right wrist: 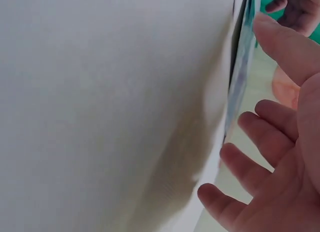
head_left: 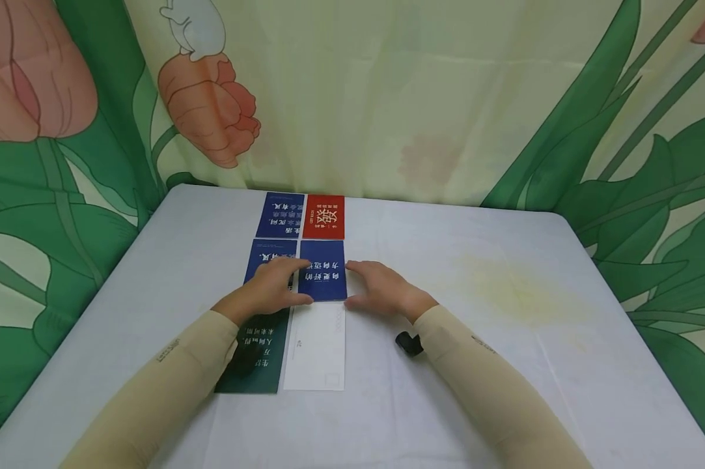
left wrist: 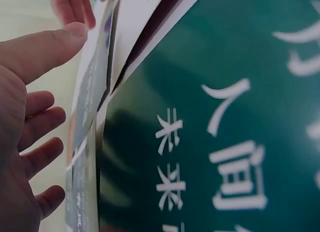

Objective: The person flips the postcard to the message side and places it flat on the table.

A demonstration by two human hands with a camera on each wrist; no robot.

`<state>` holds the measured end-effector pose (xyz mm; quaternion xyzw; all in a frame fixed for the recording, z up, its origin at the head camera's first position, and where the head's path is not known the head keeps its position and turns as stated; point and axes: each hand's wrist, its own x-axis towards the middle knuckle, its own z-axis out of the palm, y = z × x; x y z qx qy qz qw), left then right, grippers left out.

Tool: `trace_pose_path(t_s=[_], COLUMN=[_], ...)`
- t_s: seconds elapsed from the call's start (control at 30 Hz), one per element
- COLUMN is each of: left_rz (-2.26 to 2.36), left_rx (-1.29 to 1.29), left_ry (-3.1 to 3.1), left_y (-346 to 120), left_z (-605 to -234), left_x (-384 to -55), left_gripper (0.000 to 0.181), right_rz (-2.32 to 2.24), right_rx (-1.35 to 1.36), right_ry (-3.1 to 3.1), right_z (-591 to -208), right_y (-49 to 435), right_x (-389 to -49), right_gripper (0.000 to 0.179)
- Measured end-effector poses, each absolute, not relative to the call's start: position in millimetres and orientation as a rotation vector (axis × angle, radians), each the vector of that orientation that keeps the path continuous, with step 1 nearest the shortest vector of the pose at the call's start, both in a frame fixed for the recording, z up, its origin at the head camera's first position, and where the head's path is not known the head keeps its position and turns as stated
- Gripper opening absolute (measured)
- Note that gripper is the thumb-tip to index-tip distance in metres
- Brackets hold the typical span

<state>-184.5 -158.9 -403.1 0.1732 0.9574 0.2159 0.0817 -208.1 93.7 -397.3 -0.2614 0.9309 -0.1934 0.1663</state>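
Six cards lie in two columns on a white table. At the right of the middle row is a blue card (head_left: 323, 277) with white characters. My left hand (head_left: 270, 286) reaches over another blue card (head_left: 264, 251), its thumb and fingertips at the first card's left edge. Along that card's right edge is my right hand (head_left: 384, 286), thumb and fingers apart. Both wrist views show the fingers spread and loosely bent. A dark green card (left wrist: 200, 132) lies beneath my left wrist, and a white card (head_left: 315, 345), printed with faint lines, lies nearest me on the right.
A blue card (head_left: 278, 215) and a red card (head_left: 324, 218) form the far row, near the table's back edge. By my right wrist shows a small black object (head_left: 409, 343). A patterned curtain (head_left: 387, 98) hangs behind the white tabletop (head_left: 446, 254).
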Motion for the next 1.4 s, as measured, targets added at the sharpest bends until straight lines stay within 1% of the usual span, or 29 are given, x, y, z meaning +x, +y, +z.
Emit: trace_pose_path(t_s=[0.23, 0.57, 0.67, 0.9, 1.07, 1.13, 1.4], left_rz=[0.66, 0.62, 0.609, 0.604, 0.609, 0.619, 0.702], left_rx=[0.472, 0.432, 0.446, 0.472, 0.47, 0.47, 0.417], left_ry=[2.812, 2.793, 2.792, 2.799, 2.784, 2.781, 2.834], left_y=[-157.2, -157.4, -157.8, -158.0, -158.4, -159.3, -159.9], left_z=[-408.1, -409.6, -407.9, -405.0, -405.2, -406.1, -408.0], left_x=[-195.2, -200.8, -200.7, -199.8, -200.0, -199.9, -202.0], left_gripper=[0.081, 0.083, 0.083, 0.079, 0.079, 0.077, 0.051], right_rz=[-0.577, -0.435, -0.431, -0.373, -0.454, -0.502, -0.641], right_rx=[-0.728, -0.691, -0.709, -0.896, -0.924, -0.926, -0.913], right_ry=[2.649, 2.657, 2.662, 2.686, 2.688, 2.688, 2.711], right_z=[-400.9, -402.4, -402.4, -400.9, -395.3, -394.7, -393.2], right_y=[88.9, 82.6, 82.6, 79.4, 79.9, 80.6, 81.1], right_x=[-218.3, -223.4, -223.4, -219.8, -216.6, -216.5, -216.1], right_gripper=[0.079, 0.081, 0.077, 0.06, 0.054, 0.052, 0.052])
